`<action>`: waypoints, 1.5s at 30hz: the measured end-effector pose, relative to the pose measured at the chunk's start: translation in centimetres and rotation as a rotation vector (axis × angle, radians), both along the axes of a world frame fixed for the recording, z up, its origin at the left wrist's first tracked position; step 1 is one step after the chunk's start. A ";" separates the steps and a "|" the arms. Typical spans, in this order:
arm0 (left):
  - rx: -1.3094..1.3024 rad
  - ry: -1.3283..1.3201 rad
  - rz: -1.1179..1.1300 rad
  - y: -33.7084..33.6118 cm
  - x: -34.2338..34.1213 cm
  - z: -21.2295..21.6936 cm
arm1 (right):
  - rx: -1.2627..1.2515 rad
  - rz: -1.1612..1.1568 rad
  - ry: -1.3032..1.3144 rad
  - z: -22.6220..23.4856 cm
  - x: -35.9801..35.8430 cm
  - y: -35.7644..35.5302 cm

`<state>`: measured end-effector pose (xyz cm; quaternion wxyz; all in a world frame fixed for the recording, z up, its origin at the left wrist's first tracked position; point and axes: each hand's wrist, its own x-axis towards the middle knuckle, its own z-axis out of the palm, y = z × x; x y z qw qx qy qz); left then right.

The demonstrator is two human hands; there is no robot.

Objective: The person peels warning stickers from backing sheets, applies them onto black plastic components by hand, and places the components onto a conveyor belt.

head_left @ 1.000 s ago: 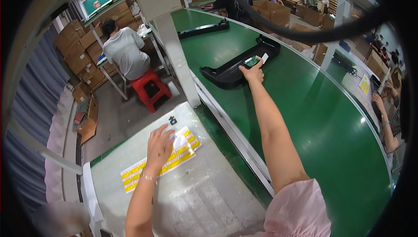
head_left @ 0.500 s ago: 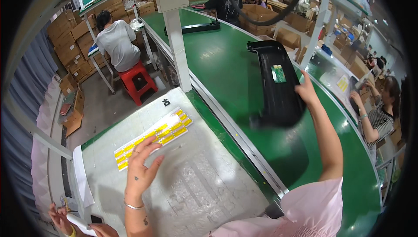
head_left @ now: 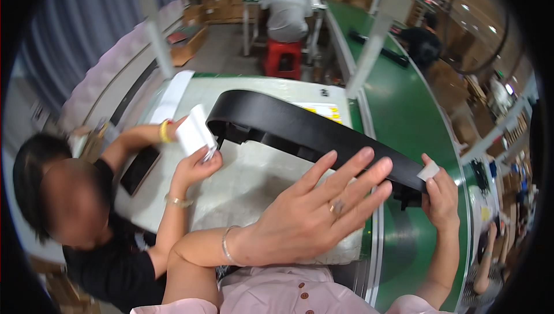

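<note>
black panel [head_left: 300, 129] now over worktable [head_left: 248, 181]

The person wore a pale pink buttoned shirt [head_left: 288, 296] with short sleeves; above it, a thin bracelet [head_left: 226, 245] circled the left wrist, and a ring [head_left: 338, 205] sat on the left hand [head_left: 314, 213].

We look down from a single head-worn fisheye view, close above the white worktable [head_left: 242, 181], facing forward across it. Right of that table the green conveyor [head_left: 410, 118] curves away; beyond it, edges bend toward the rim.
</note>
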<state>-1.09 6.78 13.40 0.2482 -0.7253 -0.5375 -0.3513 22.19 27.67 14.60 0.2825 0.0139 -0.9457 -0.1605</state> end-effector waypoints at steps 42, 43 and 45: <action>-0.048 -0.621 0.328 -2.1 -12.2 -3.9 | -0.449 0.085 -0.086 -0.6 -11.2 3.3; -0.050 -0.619 0.312 -1.9 -12.5 -4.0 | -0.686 0.141 -0.018 0.3 -11.2 2.8; -0.027 -0.811 0.186 -1.6 -12.8 -4.2 | -0.919 0.190 0.062 0.9 -12.4 1.4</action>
